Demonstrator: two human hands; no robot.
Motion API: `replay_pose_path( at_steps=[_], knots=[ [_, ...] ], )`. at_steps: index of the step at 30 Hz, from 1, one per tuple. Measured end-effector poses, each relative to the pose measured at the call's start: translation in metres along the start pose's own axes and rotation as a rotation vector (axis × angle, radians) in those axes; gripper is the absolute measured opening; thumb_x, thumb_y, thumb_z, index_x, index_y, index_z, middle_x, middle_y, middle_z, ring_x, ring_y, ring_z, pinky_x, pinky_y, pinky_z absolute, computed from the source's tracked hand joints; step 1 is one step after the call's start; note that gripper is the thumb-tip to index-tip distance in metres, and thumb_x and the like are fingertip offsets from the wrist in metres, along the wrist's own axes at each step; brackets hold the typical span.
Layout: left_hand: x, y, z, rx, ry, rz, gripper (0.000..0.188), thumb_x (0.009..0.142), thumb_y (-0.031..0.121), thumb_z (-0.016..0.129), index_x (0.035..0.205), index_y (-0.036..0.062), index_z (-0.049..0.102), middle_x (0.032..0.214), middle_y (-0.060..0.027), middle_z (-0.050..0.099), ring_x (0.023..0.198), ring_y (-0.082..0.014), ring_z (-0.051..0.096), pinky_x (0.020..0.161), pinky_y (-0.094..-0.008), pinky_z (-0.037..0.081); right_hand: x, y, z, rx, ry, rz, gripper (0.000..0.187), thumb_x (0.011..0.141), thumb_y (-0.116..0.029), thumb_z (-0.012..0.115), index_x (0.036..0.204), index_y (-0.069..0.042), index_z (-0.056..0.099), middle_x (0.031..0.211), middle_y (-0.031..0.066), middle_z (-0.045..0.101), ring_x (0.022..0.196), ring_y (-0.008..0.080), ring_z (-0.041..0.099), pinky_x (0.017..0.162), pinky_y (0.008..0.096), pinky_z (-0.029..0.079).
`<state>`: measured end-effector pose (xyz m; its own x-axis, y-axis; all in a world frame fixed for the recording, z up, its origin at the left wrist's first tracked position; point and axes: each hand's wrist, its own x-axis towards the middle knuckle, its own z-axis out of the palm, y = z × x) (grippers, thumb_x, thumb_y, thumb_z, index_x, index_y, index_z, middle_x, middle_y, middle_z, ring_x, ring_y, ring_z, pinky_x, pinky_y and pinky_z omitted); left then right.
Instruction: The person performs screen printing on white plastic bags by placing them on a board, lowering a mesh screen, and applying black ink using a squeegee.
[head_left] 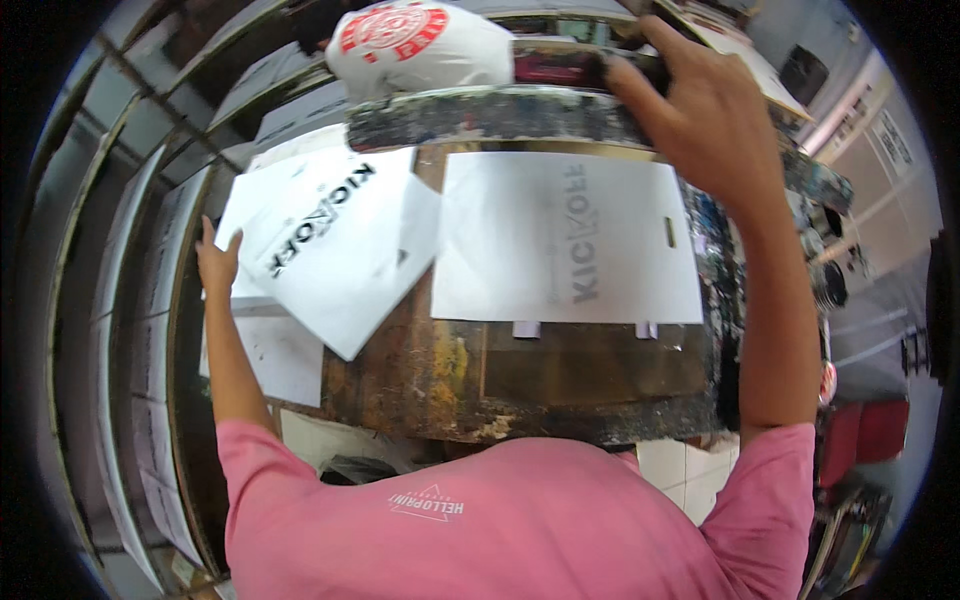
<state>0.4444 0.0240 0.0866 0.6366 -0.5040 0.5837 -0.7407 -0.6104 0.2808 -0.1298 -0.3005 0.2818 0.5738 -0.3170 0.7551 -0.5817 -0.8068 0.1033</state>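
My left hand (217,258) is at the far left, thumb and fingers at the edge of a white printed bag (375,285) that lies slanted over other white sheets. Black lettering runs diagonally across it, slightly blurred. In the middle of the table, a second white bag (495,235) lies flat, with grey lettering and a handle slot on its right. My right hand (700,110) reaches to the back right, thumb and fingers around the end of a dark ink-stained bar (560,68). What the fingers grip is partly hidden. In front of that bar runs a thick paint-crusted beam (490,116).
A stained wooden table (400,395) carries the bags; small white tabs (526,329) show below the flat one. A white bundle with a red round print (420,50) sits behind the beam. Racks of white sheets (150,350) stand at left. A red object (875,435) is at right.
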Motion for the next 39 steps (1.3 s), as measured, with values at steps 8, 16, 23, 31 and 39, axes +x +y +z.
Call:
replay_pose_path(
  at_steps=[8, 16, 23, 31, 39],
  knots=[
    [-0.227, 0.355, -0.094, -2.163, -0.697, -0.72, 0.127, 0.079, 0.085, 0.056, 0.154, -0.0089, 0.015, 0.154, -0.028, 0.036, 0.147, -0.0439, 0.03, 0.123, -0.0568, 0.024, -0.126, -0.038, 0.006, 0.187, -0.493, -0.052, 0.043, 0.088, -0.035, 0.069, 0.123, -0.01, 0.065, 0.095, 0.0181, 0.063, 0.091, 0.036, 0.061, 0.085, 0.0491, 0.045],
    [-0.305, 0.29, -0.011, -1.769, -0.918, -1.332, 0.115, 0.089, 0.087, 0.033, 0.148, -0.0111, 0.024, 0.135, -0.029, 0.052, 0.127, -0.0382, 0.055, 0.112, -0.0479, 0.044, -0.248, -0.072, 0.059, 0.456, -0.848, 0.107, 0.04, 0.085, -0.038, 0.074, 0.114, -0.011, 0.068, 0.098, 0.0099, 0.062, 0.096, 0.0301, 0.061, 0.076, 0.0458, 0.053],
    [-0.325, 0.288, 0.0, -1.57, -0.783, -1.327, 0.098, 0.09, 0.087, 0.027, 0.114, -0.0077, 0.039, 0.11, -0.0285, 0.058, 0.112, -0.0396, 0.062, 0.102, -0.0557, 0.05, -0.238, -0.053, 0.121, 0.403, -0.684, 0.056, 0.051, 0.073, -0.029, 0.082, 0.117, -0.009, 0.064, 0.098, 0.0074, 0.058, 0.093, 0.0285, 0.059, 0.073, 0.0412, 0.054],
    [-0.321, 0.294, -0.003, -1.472, -0.812, -1.333, 0.108, 0.089, 0.088, 0.025, 0.123, -0.0131, 0.038, 0.116, -0.0307, 0.055, 0.115, -0.0404, 0.06, 0.104, -0.0549, 0.05, -0.155, 0.023, 0.283, 0.286, -0.526, -0.003, 0.036, 0.084, -0.037, 0.074, 0.106, -0.011, 0.064, 0.1, 0.0104, 0.062, 0.097, 0.0325, 0.063, 0.077, 0.0454, 0.055],
    [-0.315, 0.292, -0.001, -1.48, -0.876, -1.241, 0.107, 0.09, 0.086, 0.025, 0.136, -0.009, 0.04, 0.126, -0.0285, 0.058, 0.12, -0.0385, 0.061, 0.107, -0.0531, 0.048, -0.087, 0.067, 0.331, 0.259, -0.632, -0.004, 0.042, 0.094, -0.05, 0.061, 0.102, -0.01, 0.069, 0.101, 0.0142, 0.069, 0.1, 0.0339, 0.067, 0.084, 0.0493, 0.055]
  ],
)
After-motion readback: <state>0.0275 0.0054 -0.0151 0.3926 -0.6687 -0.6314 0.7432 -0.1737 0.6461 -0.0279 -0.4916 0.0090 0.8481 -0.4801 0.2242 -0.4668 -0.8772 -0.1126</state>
